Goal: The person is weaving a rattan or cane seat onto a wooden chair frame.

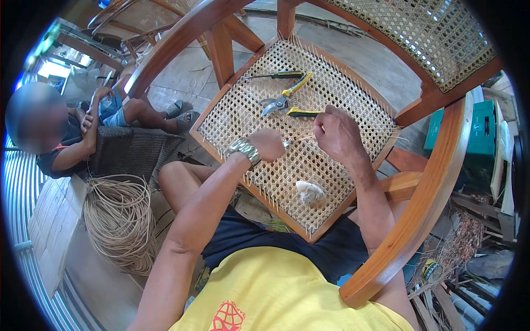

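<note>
A woven cane seat (353, 105) in a brown wooden frame lies before me, with loose strand ends sticking up along its edges. My left hand (269, 144), wearing a metal watch (244, 151) at the wrist, is closed low over the weave; a small pale tip shows beside its fingers. To its right my right hand (338, 135) is closed in a pinch, and whatever it holds is too small to name. Pruning shears (274, 106) with yellow and black handles rest on the seat beyond my hands. Farther off lies a thin screwdriver-like tool (287, 75). Nearer me sits a crumpled white lump (310, 192).
The chair's curved wooden armrest (436, 204) arches along my right, and its cane back (419, 33) rises at the far right. A coil of rattan (118, 220) lies on the left, near a seated person (83, 127). A green crate (480, 129) stands at right.
</note>
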Available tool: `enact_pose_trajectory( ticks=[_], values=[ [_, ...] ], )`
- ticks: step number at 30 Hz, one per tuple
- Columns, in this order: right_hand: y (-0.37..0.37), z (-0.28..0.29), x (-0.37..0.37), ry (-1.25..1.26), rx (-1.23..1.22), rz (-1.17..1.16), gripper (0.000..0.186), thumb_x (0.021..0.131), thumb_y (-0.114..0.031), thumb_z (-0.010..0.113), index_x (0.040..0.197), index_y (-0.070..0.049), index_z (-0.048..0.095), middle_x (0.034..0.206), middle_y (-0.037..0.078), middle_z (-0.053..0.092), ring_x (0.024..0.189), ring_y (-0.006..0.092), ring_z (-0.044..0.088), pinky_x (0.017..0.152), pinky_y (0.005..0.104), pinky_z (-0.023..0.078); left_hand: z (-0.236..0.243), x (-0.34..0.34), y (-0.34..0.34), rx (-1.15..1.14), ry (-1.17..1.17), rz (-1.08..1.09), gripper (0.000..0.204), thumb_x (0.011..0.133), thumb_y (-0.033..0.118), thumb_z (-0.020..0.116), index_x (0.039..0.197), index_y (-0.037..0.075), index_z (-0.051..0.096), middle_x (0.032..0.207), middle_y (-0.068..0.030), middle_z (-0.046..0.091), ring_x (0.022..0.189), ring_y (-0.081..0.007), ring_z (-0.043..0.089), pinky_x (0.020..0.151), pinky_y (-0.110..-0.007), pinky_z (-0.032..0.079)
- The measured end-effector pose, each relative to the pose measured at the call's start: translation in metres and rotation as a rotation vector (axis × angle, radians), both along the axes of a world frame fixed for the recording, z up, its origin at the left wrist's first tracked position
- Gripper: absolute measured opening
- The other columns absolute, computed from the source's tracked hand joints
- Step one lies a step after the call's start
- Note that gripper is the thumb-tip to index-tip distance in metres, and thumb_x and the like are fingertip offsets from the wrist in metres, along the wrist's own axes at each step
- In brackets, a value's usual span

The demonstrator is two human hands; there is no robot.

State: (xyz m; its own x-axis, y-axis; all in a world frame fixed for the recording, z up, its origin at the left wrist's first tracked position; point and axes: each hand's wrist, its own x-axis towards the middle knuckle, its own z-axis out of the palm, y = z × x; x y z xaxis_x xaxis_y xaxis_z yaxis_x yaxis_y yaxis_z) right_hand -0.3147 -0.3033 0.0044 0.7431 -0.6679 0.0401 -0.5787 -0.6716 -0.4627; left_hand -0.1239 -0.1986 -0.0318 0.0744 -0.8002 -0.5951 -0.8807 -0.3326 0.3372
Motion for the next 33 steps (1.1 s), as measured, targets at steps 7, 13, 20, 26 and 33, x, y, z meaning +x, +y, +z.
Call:
enact_pose_trajectory(
  ticks=[7,13,20,26,33],
  values=[
    [-0.003,-0.011,0.002,-0.036,-0.137,0.089,0.011,0.087,-0.011,0.064,0.084,-0.002,0.07,0.088,0.011,0.062,0.088,0.0287,0.063,0.084,0.0428,0.051,0.008,-0.034,-0.013,-0.068,-0.187,-0.14,0.026,0.085,0.018,0.061,0.079,-0.005,0.071,0.079,-0.0255,0.071,0.077,-0.0348,0.073,0.07,-0.044,0.059],
    [-0.02,-0.039,0.013,0.021,0.105,0.113,0.016,0.084,-0.012,0.058,0.074,-0.006,0.069,0.081,0.01,0.063,0.074,0.0264,0.064,0.069,0.0409,0.052,-0.02,-0.057,0.028,-0.409,0.017,0.434,0.022,0.096,0.015,0.048,0.085,-0.002,0.058,0.073,-0.0255,0.066,0.068,-0.0399,0.067,0.063,-0.05,0.053],
    [-0.011,-0.049,0.017,-0.088,0.2,0.25,0.019,0.086,-0.02,0.064,0.074,-0.007,0.07,0.079,0.014,0.07,0.073,0.0285,0.068,0.067,0.0416,0.053,-0.01,-0.014,0.02,-0.163,0.514,0.678,0.061,0.103,0.049,0.031,0.09,-0.002,0.063,0.073,-0.0192,0.072,0.055,-0.0224,0.066,0.051,-0.035,0.052],
    [0.01,-0.034,0.025,0.188,0.105,0.128,0.029,0.087,-0.035,0.074,0.073,-0.011,0.07,0.074,0.008,0.07,0.074,0.0267,0.069,0.072,0.0421,0.049,-0.002,-0.002,0.016,0.026,0.823,0.896,0.085,0.1,0.071,0.024,0.093,-0.003,0.066,0.075,-0.0166,0.073,0.051,-0.016,0.062,0.045,-0.03,0.048],
    [0.024,-0.034,0.025,0.174,-0.322,0.23,0.009,0.085,-0.019,0.076,0.079,-0.013,0.072,0.081,0.004,0.072,0.086,0.0214,0.067,0.086,0.0429,0.04,-0.018,-0.009,0.014,-0.067,0.098,0.247,0.052,0.097,0.054,0.058,0.08,0.007,0.07,0.076,-0.01,0.074,0.054,-0.0185,0.063,0.056,-0.036,0.051]
  ],
)
